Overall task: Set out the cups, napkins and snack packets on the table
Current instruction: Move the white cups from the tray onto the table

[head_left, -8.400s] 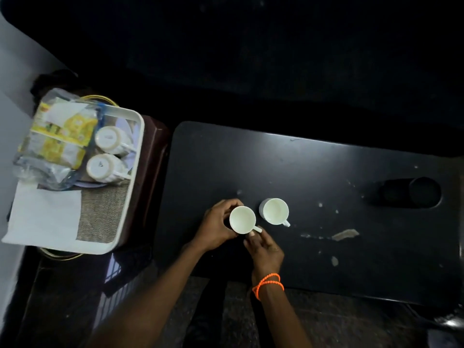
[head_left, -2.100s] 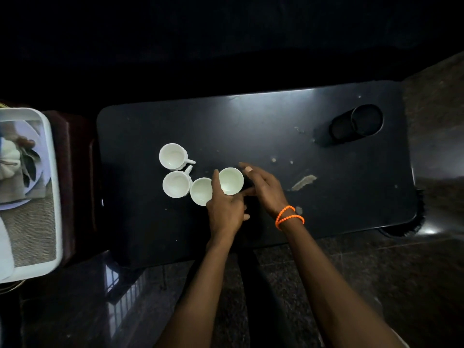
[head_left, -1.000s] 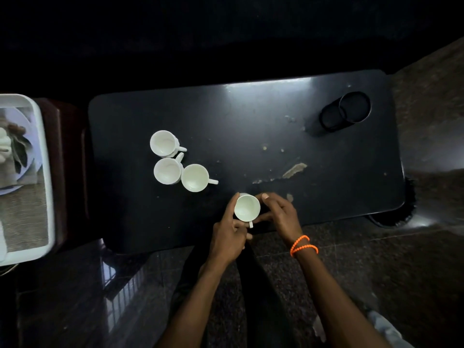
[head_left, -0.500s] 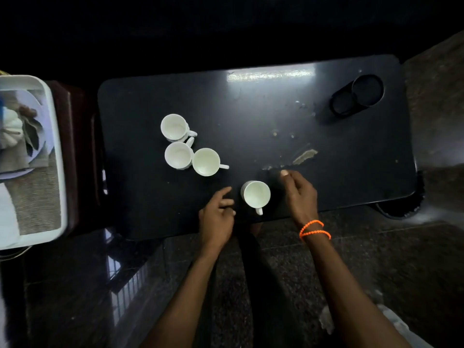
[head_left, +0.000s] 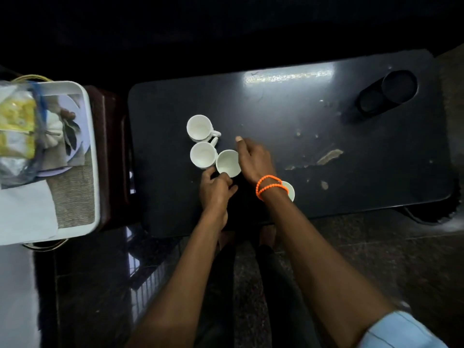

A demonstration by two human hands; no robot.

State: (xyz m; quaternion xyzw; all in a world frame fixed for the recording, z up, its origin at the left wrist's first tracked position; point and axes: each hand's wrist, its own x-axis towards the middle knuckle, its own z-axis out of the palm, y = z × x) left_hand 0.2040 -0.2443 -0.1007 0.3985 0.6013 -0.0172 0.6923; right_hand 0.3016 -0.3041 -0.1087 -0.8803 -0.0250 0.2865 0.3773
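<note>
Three white cups stand bunched on the black table (head_left: 364, 177): a far cup (head_left: 199, 127), a middle cup (head_left: 203, 154) and a near cup (head_left: 228, 163). My left hand (head_left: 216, 190) pinches the near cup's front wall. My right hand (head_left: 254, 159), blurred, lies against that cup's right side with fingers spread, hiding its handle. A fourth cup (head_left: 289, 190) sits near the front edge, mostly hidden behind my right wrist. Yellow snack packets in a clear bag (head_left: 17, 126) and a white napkin (head_left: 25, 214) lie in the white tray (head_left: 93, 156) at left.
The tray rests on a dark stool left of the table and also holds a woven mat (head_left: 75, 197) and a patterned plate (head_left: 72, 126). A round black cup-holder recess (head_left: 388, 92) is at the table's far right corner. Scuffed patches mark the table's middle.
Both hands left the fourth cup near the front edge and moved up and left to the near cup of the cluster. The view shifted, showing more of the tray.
</note>
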